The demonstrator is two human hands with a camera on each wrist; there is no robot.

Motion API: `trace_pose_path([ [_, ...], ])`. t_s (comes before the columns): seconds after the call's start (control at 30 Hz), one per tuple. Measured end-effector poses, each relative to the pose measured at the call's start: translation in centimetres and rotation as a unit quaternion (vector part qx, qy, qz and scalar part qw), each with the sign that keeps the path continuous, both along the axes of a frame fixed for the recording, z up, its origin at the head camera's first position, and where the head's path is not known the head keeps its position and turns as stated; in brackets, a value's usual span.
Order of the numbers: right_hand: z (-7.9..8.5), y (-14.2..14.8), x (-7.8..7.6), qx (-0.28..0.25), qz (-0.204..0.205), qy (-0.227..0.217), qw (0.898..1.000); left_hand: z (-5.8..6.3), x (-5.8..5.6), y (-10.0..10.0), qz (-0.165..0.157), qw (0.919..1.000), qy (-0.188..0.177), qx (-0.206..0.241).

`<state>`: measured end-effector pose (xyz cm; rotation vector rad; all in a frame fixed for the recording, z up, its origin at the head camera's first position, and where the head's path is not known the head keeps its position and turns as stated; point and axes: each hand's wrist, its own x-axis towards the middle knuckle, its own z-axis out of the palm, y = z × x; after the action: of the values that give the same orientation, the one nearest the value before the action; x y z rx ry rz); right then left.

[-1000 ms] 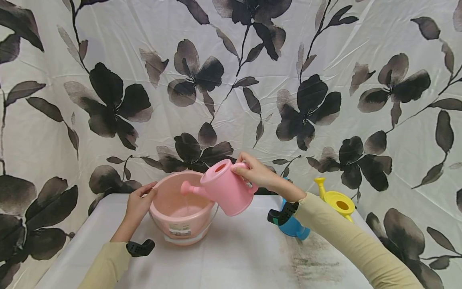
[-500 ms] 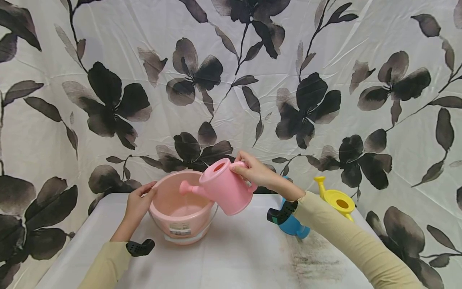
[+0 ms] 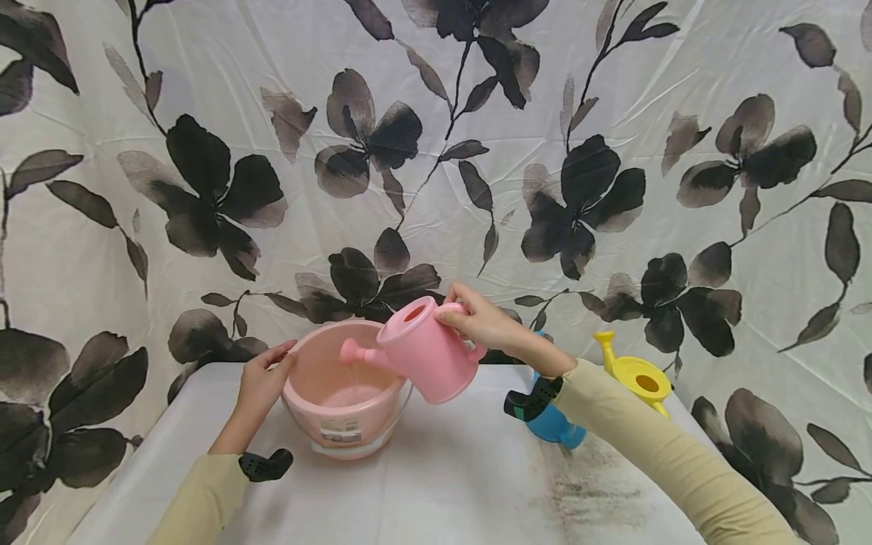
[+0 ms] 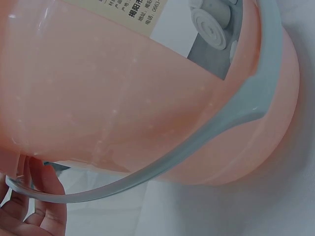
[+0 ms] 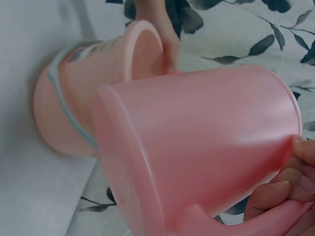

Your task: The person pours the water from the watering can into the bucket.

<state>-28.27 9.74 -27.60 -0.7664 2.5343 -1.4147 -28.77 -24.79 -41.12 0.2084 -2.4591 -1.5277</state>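
Watering can [image 3: 436, 359], still tilted, spout [image 3: 377, 358] over bucket [image 3: 316, 371]

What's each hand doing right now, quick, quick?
Left hand: closed on the rim of the pink bucket.
Right hand: closed, holding the pink watering can by its handle.

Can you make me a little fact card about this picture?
Right hand: holds the pink watering can by its handle
Pink watering can: tilted, spout over the bucket
Left hand: on the bucket's rim
Bucket: pale pink, upright on the white table
Water: faint stream seems to fall from the spout
Also there: blue can, yellow can
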Motion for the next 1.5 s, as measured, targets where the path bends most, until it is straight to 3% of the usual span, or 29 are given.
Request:
trace_pose_path([
  [1.5, 0.29, -0.38, -0.01, 0.011, 0.007, 0.013, 1.0, 0.15, 0.16, 0.04, 0.001, 1.0, 0.003, -0.003],
])
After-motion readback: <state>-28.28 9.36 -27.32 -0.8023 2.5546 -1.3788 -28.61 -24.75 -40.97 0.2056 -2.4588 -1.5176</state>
